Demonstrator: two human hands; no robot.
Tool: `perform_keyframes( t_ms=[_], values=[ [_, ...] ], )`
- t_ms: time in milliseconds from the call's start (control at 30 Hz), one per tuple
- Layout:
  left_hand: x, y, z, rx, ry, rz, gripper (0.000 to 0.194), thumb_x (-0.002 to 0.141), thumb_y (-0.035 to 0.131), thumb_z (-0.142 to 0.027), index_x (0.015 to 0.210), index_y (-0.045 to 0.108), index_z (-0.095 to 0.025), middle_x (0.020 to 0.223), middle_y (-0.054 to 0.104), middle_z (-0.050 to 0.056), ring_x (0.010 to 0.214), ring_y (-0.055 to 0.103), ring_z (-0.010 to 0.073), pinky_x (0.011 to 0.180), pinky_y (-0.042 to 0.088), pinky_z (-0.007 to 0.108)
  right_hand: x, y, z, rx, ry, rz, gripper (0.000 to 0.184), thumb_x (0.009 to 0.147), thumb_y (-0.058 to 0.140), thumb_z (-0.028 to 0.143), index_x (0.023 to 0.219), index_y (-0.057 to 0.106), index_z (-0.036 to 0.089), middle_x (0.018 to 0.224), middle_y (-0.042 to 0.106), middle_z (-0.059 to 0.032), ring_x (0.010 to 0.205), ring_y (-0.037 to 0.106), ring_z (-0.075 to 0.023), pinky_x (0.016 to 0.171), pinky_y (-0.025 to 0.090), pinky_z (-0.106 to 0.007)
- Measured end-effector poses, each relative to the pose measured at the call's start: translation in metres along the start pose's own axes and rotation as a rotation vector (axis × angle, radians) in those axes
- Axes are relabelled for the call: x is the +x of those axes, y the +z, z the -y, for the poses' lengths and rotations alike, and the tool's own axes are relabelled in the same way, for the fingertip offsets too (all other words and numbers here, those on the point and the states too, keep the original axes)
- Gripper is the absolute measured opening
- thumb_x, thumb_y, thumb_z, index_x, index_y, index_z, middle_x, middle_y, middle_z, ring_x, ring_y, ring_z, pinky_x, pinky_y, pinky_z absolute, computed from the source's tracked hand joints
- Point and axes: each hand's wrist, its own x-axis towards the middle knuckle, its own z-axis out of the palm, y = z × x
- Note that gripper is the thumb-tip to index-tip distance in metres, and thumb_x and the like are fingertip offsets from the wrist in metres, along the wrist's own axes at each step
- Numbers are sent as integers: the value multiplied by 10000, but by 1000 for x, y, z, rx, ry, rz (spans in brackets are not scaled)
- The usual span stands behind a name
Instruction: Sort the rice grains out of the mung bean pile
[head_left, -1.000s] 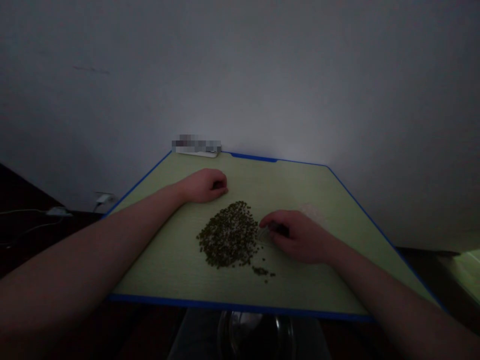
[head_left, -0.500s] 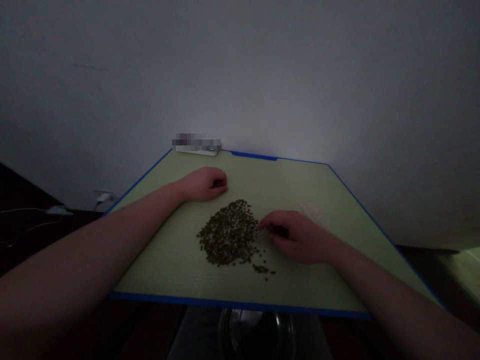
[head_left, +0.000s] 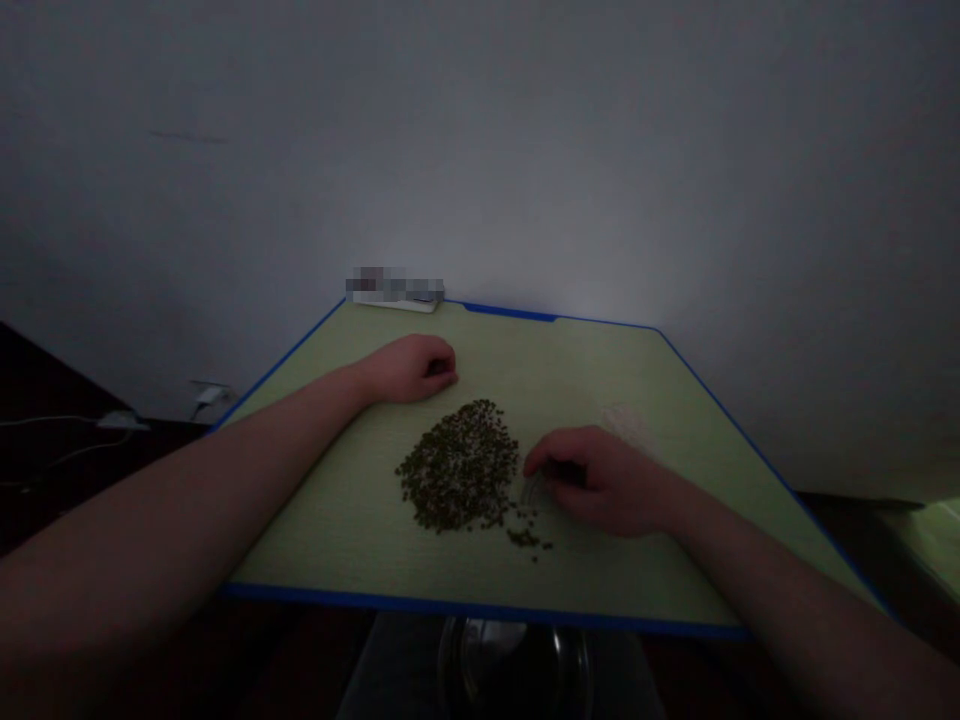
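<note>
Head view: your left hand point(head_left: 409, 370) sits closed at 11 o'clock of the mung bean pile point(head_left: 459, 466) on the green board point(head_left: 315, 520), your right hand point(head_left: 604, 482) curled at 3 o'clock over a clear sliver point(head_left: 532, 490), grip unclear.

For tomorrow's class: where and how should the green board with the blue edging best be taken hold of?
Grip the near blue edge of the green board, coming from the person's side: that long straight edge looks thin and has no forearm across it. Hold it level, as loose green beans lie on top.
</note>
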Motion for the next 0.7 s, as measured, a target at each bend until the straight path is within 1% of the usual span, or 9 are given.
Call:
perform_keyframes(
  t_ms=[100, 267, 700],
  values=[
    [0, 0, 0, 0, -4, 1, 246, 786, 512, -382, 785, 614, -158, 666, 577, 15, 580, 465, 114, 554, 320, 251, 0, 1, -1, 5, -4, -19, 348, 680, 497, 48, 962, 667, 158, 697, 599, 6, 588, 505, -105, 556, 384, -227],
    [0, 1, 2, 14, 9, -6, 247, 792, 508, -384, 775, 611, -160, 663, 573, 15, 584, 460, 114, 558, 316, 253, 1, 2, -1, -13, -25, -6, 368, 685, 491, 49, 987, 665, 166, 704, 600, 8, 593, 508, -105, 563, 384, -229],
    [0, 1, 2, -1, 8, -2, 255, 795, 505, -382, 782, 616, -154, 659, 574, 16, 578, 459, 105, 552, 319, 249, -3, -1, 0, -34, 26, 55, 331, 656, 492, 59, 911, 671, 170, 668, 592, 15, 568, 504, -101, 531, 373, -219]
  ],
)
